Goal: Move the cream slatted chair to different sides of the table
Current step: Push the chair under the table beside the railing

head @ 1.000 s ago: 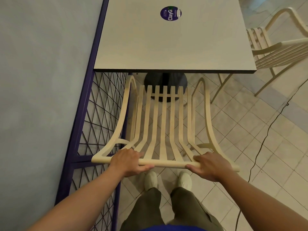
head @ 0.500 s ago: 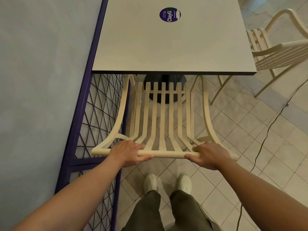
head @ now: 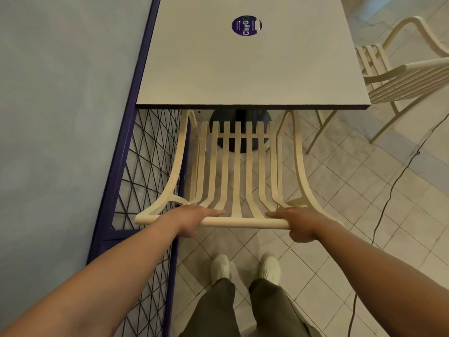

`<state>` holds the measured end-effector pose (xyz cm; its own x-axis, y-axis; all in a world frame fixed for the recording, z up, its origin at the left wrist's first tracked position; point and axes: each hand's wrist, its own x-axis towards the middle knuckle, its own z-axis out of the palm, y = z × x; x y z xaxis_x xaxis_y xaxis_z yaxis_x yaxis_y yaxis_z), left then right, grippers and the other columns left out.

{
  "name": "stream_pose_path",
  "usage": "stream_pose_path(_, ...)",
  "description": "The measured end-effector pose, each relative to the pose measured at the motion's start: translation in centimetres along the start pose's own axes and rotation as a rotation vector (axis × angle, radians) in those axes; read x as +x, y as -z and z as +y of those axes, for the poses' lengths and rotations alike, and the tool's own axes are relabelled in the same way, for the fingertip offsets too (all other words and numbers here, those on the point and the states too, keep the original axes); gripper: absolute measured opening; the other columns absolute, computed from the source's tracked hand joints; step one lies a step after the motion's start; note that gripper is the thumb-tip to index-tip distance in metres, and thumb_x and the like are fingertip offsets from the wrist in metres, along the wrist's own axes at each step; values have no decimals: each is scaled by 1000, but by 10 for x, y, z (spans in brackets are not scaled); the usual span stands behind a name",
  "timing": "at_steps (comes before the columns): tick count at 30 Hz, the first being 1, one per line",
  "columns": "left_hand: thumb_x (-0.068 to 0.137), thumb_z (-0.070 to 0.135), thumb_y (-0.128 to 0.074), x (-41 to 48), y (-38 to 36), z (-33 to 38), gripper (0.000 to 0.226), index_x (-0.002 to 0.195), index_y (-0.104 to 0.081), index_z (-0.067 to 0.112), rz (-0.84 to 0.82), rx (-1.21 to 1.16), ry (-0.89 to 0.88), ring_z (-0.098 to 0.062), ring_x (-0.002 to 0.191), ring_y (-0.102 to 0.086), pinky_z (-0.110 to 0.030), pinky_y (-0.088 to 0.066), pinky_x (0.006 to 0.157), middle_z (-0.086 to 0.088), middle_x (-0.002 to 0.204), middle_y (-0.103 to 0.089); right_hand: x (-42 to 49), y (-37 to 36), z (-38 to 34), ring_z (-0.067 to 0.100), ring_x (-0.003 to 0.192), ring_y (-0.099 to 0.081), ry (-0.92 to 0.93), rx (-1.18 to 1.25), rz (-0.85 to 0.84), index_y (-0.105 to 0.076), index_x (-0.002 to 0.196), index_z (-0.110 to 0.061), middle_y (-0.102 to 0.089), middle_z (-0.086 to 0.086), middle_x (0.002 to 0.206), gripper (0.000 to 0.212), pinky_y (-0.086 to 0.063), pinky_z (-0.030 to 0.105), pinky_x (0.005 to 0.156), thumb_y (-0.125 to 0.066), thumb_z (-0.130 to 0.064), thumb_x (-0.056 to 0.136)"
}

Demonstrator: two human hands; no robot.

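Both hands hold the rounded top rail (head: pixel 245 223) of the cream slatted chair (head: pixel 237 171). My left hand (head: pixel 194 218) lays its fingers over the rail with the thumb tucked under, and my right hand (head: pixel 301 222) clasps it the same way near the other end.

The chair is smooth, matte cream. Its flat, narrow slats run from the rail down into the seat, and two curved armrests sweep outward. It stands at the near side of the table (head: pixel 243 69), back towards me, with the seat front just under the tabletop's dark near edge. The tabletop is a pale, finely grained square slab with a round purple sticker (head: pixel 246 25). Its black round base (head: pixel 243 145) shows between the slats.

On the left the room is tight. The armrest runs just beside a purple-framed wire mesh panel (head: pixel 145 154), which stands in front of a plain grey-blue wall (head: pixel 60 93). To the right lies open floor (head: pixel 352 190) of pale square tiles, crossed by a thin black cable (head: pixel 417 152). A second cream chair (head: pixel 408 79) sits at the table's right side. My pale shoes (head: pixel 220 266) stand just behind the rail.
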<state>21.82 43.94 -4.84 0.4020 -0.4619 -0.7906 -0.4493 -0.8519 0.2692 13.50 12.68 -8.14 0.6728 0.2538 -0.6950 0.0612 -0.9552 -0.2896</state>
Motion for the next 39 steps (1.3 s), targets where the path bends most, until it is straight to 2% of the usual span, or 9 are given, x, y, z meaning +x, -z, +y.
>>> stream_pose_path(2,86,-5,-52,1,0,0,98,142,-21,69,-14,-8,16,-16,86,-58,-36,-58,74,3,107,-53,0,2,-3,12,105,-54,-7,1,-6,-33,146,-48,-58,-10,127,81,-44,31,94,-64,-7,84)
stream_pose_path(6,86,-6,-54,3,-3,-4,100,142,-21,70,-17,12,28,-15,84,-56,-36,-58,73,4,105,-53,0,-1,-5,12,100,-54,-34,25,-12,-36,145,-48,-60,-8,122,80,-43,29,91,-63,-3,85)
stream_pose_path(11,89,-7,-51,-4,-10,0,95,145,-22,65,-30,-1,14,-8,78,-49,-23,-40,58,6,106,-50,-7,-6,-13,10,97,-51,-11,22,-15,-34,147,-47,-58,-6,124,78,-39,26,88,-61,-4,88)
stream_pose_path(21,87,-7,-54,-23,-39,3,98,141,-22,69,-52,-42,15,-18,96,-58,-38,-56,82,2,114,-53,-25,-29,-23,10,97,-44,-17,46,-32,-37,146,-45,-56,-5,128,75,-37,28,87,-63,-6,88)
stream_pose_path(29,87,-6,-55,-35,-52,1,98,143,-22,67,-56,-22,13,-17,94,-57,-37,-55,82,2,115,-53,-32,-48,-32,15,110,-52,-18,49,-18,-36,147,-44,-56,-6,130,77,-41,30,92,-64,-7,86)
stream_pose_path(32,90,8,-59,-32,-53,-2,87,146,-22,63,-59,-57,2,-15,95,-56,-35,-53,83,5,116,-54,-32,-48,-31,14,112,-50,-14,80,-37,-36,148,-43,-55,-6,133,74,-41,31,95,-67,-14,87)
stream_pose_path(35,89,52,-64,-26,-51,-3,70,150,-30,51,-89,-200,-23,-13,110,-52,-34,-44,94,7,134,-52,-31,-41,-30,18,121,-50,-32,180,-120,-33,150,-37,-50,-3,142,71,-39,37,105,-67,-46,88)
stream_pose_path(37,84,73,-55,-23,-48,0,73,150,-36,46,-87,-321,-1,-18,129,-46,-39,-38,105,4,152,-43,-30,-32,-31,23,132,-43,-74,269,-152,-33,151,-34,-42,1,151,73,-32,42,110,-54,-65,88)
stream_pose_path(39,89,73,-47,-22,-46,7,69,149,-42,40,-25,-387,20,-22,137,-41,-41,-35,107,1,155,-40,-30,-22,-35,26,140,-35,-104,320,-115,-36,151,-31,-38,2,155,74,-25,46,114,-41,-72,89)
